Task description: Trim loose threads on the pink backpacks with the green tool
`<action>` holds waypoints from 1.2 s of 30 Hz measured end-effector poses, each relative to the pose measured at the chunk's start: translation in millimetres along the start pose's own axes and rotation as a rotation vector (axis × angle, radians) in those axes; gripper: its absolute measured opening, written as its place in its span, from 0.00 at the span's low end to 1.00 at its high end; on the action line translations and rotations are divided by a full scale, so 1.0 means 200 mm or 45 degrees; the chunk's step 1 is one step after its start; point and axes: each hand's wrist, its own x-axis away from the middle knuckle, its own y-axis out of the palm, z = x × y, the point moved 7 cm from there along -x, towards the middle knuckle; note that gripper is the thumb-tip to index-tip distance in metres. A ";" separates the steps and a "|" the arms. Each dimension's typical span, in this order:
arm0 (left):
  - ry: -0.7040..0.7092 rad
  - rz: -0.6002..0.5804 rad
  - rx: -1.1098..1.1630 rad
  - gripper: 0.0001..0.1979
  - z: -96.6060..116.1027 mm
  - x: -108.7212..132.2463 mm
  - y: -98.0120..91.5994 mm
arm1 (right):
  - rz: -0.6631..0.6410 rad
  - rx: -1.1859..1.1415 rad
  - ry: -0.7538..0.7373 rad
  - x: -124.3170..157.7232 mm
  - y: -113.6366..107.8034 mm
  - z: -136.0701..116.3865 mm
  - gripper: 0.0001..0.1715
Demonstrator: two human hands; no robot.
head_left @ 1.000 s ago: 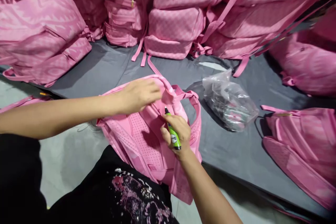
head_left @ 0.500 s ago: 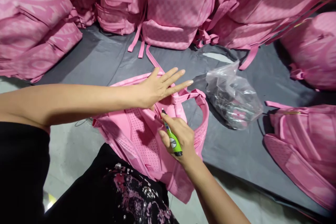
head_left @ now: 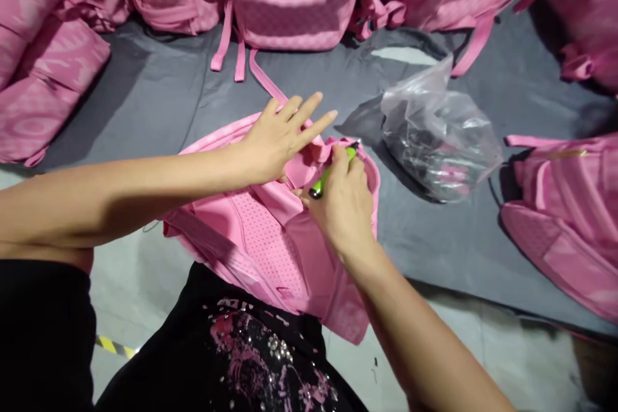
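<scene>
A pink backpack (head_left: 270, 238) with a dotted mesh panel lies across my lap and the table's near edge. My left hand (head_left: 275, 138) rests over its upper part, fingers spread, the thumb side partly hidden below. My right hand (head_left: 345, 203) is closed around a green pen-shaped tool (head_left: 329, 174) with black ends. That tool slants up and to the right, its upper end near the bag's looped strap (head_left: 371, 174). The right fingertips are close to the pink fabric beside my left hand; whether they pinch it cannot be made out.
On the grey-covered table (head_left: 159, 103), a clear plastic bag (head_left: 441, 135) with dark contents lies right of my hands. Several pink backpacks line the back, including a checked one (head_left: 294, 13). Another pink backpack (head_left: 574, 206) lies at the right. Yellow-black tape (head_left: 116, 346) marks the floor.
My right hand has moved up toward the strap, and the green tool now points up and right instead of up and left. My left hand stays spread over the backpack. The view has shifted.
</scene>
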 end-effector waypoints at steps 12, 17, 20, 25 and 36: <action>0.133 0.092 0.070 0.56 0.01 -0.01 0.05 | -0.089 0.026 0.168 -0.04 0.13 -0.04 0.44; -0.047 -0.150 -0.097 0.57 0.03 0.00 0.05 | -0.231 0.031 0.163 -0.03 0.10 -0.02 0.50; -0.105 -0.315 -0.188 0.56 0.04 -0.03 0.06 | -0.275 0.037 0.188 -0.03 0.12 -0.01 0.51; -0.132 -0.350 -0.195 0.50 0.04 -0.05 0.05 | -0.213 0.001 0.169 -0.02 0.12 0.01 0.51; -0.307 -0.314 -0.199 0.53 -0.01 -0.02 0.03 | -0.247 -0.045 0.107 0.00 0.07 0.01 0.50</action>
